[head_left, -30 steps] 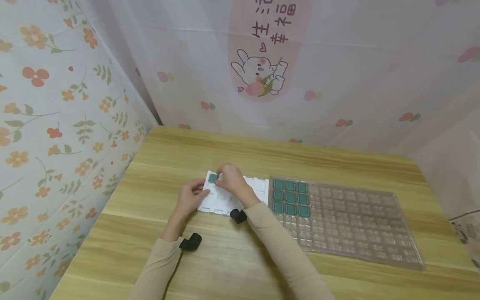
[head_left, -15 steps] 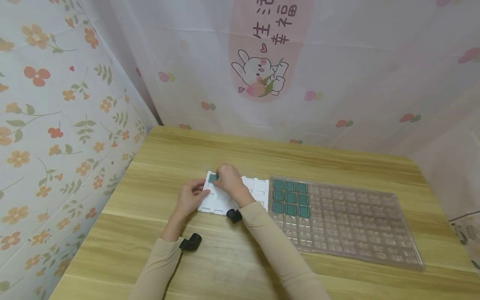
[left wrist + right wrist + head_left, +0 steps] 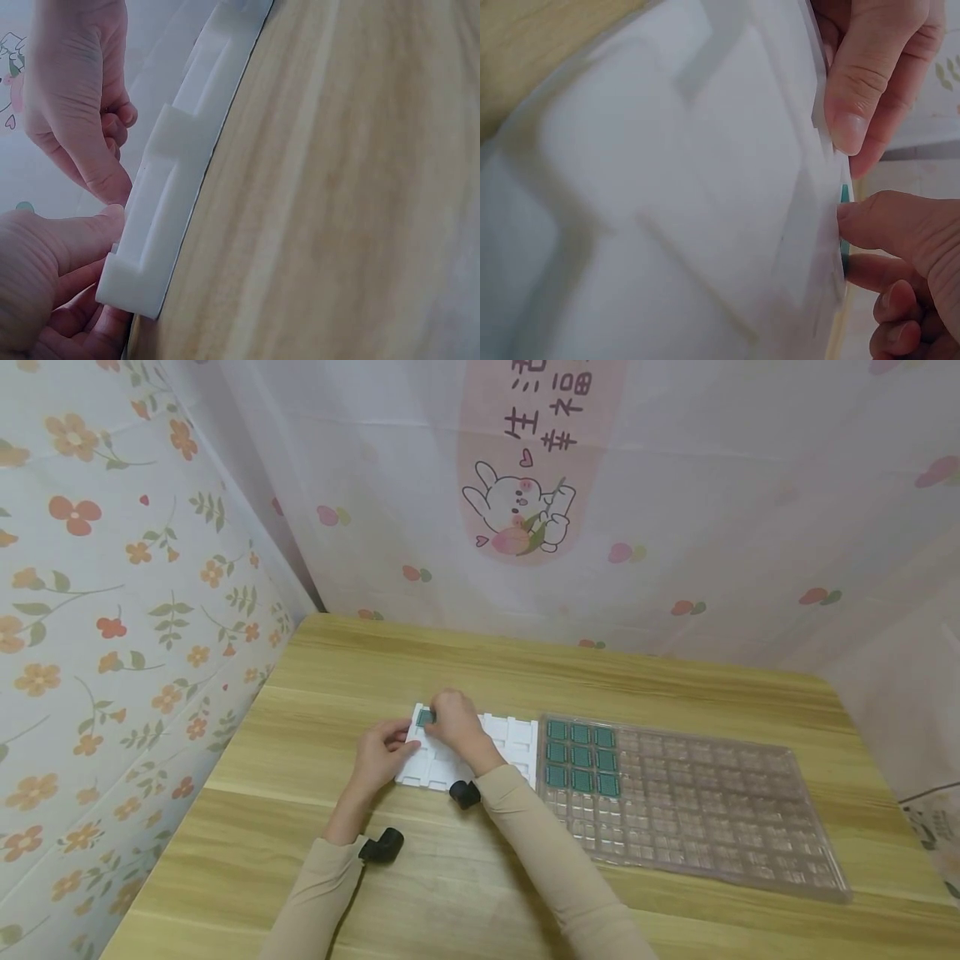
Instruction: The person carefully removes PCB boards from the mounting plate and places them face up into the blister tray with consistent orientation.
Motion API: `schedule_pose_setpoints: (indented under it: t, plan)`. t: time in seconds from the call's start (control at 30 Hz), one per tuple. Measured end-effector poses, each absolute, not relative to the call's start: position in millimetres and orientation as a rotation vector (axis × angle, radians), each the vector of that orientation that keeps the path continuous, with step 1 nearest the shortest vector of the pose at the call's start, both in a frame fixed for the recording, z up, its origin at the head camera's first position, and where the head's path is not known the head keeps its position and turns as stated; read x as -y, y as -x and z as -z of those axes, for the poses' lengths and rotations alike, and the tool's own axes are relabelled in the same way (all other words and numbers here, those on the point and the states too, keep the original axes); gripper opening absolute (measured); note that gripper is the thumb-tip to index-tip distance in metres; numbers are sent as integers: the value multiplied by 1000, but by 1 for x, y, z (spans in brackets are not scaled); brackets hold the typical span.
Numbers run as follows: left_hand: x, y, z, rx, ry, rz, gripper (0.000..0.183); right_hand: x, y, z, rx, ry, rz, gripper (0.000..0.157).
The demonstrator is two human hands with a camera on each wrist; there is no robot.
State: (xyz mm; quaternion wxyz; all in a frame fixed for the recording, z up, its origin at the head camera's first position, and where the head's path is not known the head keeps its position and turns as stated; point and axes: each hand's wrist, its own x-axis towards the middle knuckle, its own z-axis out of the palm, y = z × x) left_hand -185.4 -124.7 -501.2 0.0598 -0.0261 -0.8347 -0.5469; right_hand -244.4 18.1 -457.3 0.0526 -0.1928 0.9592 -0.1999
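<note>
A white foam-like tray (image 3: 516, 737) with recessed compartments lies on the table. My left hand (image 3: 378, 752) holds its left edge, thumb on the rim and fingers curled below it in the left wrist view. In the far left compartment sits a small green circuit board (image 3: 425, 717). My right hand (image 3: 456, 725) reaches over the tray and pinches this board at its right side. The right wrist view shows the right thumb (image 3: 881, 219) and index finger at a thin green strip of it; the rest is hidden behind the tray's edge.
Right of the white tray lies a long clear plastic tray (image 3: 720, 810) with many small pockets. Several green circuit boards (image 3: 581, 756) fill three rows at its left end. Black wrist cameras (image 3: 381, 846) stick out from both sleeves. Patterned curtains (image 3: 675, 510) stand behind and left of the table.
My right hand and forearm have shifted slightly left, covering more of the green board's right side. The left hand stays at the white tray's edge.
</note>
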Motion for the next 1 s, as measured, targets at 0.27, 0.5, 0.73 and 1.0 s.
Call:
schedule_pose_setpoints:
  t: [0.27,0.5,0.73,1.0]
  plan:
    - [124,185,503,2523,86,1669,32,-19,243,459,-2917,584,641,15]
    - [124,186,504,2520,92,1671,32,-22,243,458,-2921,593,665,15]
    - [124,186,503,2525,79,1682,32,-26,238,454,-2928,599,706,18]
    - [125,186,502,2548,55,1671,33,-32,230,447,-2923,599,726,24]
